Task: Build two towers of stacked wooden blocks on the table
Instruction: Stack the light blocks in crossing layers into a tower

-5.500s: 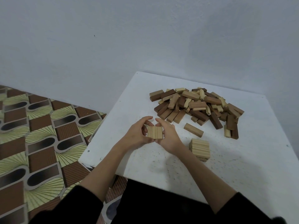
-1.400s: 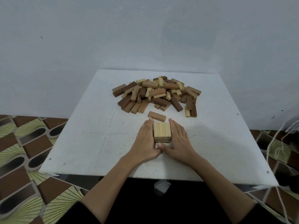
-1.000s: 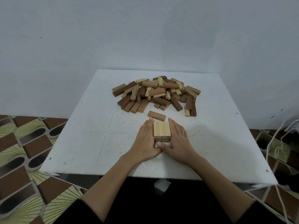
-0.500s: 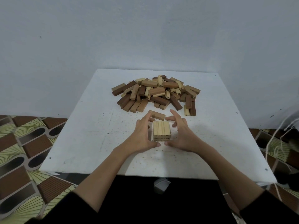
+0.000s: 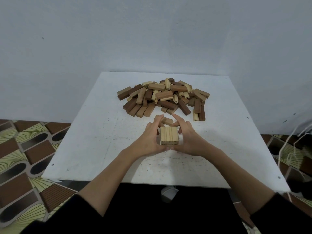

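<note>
A short stack of light wooden blocks (image 5: 169, 135), three side by side on top, stands on the white table (image 5: 101, 141) near its front middle. My left hand (image 5: 148, 139) curls round its left side and my right hand (image 5: 189, 139) round its right side. Fingertips reach past the far edge and the thumbs meet at the near face. A single brown block (image 5: 167, 121) lies just behind the stack, partly hidden by my fingers. The loose pile of light and dark blocks (image 5: 162, 98) lies farther back.
The table stands against a pale wall at the back. Patterned floor tiles (image 5: 25, 149) show to the left, and white cords (image 5: 287, 149) hang off the right side. Bare tabletop lies left and right of the stack.
My hands lay flat against the stack's sides a second ago. Their fingers have since lifted and curled round it, reaching over the far edge.
</note>
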A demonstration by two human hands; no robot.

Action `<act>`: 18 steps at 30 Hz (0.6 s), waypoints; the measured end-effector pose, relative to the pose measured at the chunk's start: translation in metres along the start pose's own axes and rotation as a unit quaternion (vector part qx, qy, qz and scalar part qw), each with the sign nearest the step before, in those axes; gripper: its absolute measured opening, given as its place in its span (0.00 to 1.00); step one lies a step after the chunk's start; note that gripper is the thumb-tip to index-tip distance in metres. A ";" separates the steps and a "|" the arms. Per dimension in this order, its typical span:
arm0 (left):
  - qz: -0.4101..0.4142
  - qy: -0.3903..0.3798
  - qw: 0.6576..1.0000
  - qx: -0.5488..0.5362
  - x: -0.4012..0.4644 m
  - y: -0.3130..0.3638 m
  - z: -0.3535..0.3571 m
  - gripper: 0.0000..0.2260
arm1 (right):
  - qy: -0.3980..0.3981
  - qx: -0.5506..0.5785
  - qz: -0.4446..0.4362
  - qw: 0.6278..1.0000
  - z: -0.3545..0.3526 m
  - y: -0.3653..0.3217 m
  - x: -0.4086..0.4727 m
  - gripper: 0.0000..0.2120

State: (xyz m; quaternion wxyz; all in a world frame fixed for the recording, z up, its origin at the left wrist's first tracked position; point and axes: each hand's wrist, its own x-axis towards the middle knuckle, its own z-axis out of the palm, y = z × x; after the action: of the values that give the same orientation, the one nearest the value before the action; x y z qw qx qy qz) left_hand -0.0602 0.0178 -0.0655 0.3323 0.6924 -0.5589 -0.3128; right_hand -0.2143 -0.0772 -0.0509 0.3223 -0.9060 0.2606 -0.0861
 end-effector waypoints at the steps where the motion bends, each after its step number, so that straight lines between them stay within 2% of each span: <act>1: 0.002 0.001 1.000 -0.002 0.000 0.001 0.000 0.49 | 0.001 0.002 -0.001 1.000 0.000 0.000 0.000 0.51; 18: 0.015 0.014 1.000 -0.001 0.007 -0.005 0.003 0.48 | 0.013 -0.013 0.002 1.000 0.003 0.000 0.003 0.50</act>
State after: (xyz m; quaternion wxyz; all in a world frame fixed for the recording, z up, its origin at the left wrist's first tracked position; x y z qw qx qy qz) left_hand -0.0583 0.0118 -0.0719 0.3454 0.6880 -0.5642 -0.2985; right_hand -0.2104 -0.0774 -0.0527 0.3077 -0.9082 0.2679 -0.0937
